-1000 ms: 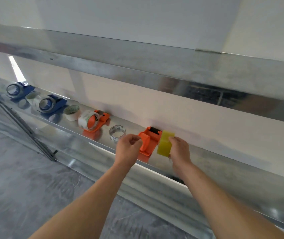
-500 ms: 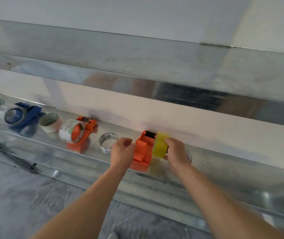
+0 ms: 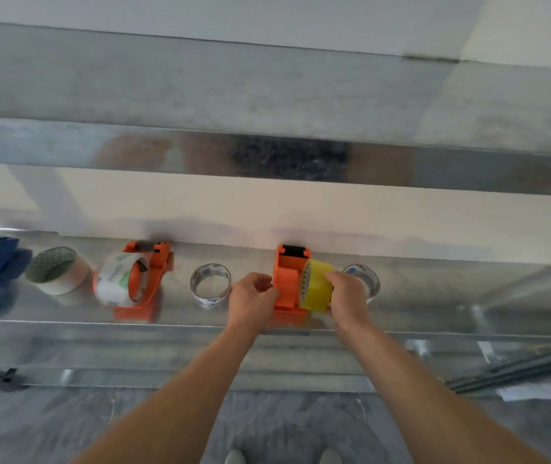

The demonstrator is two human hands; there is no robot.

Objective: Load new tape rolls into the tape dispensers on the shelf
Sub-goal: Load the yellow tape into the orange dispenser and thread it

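the right hand (image 3: 347, 296) grips the yellow roll (image 3: 316, 286), fingers curled round its right side, and holds it against the right face of the orange dispenser (image 3: 287, 279), which stands on the shelf (image 3: 66, 326) with its far end at the back wall. the left hand (image 3: 252, 298), fingers curled, holds the dispenser's left side (so the roll sits between the two hands). a clear roll (image 3: 210, 284) lies just left of the left hand, another (image 3: 366, 274) is partly hidden behind the right. compared with half a second ago, the roll has slipped slightly toward the front edge along the dispenser; both hands keep their holds.
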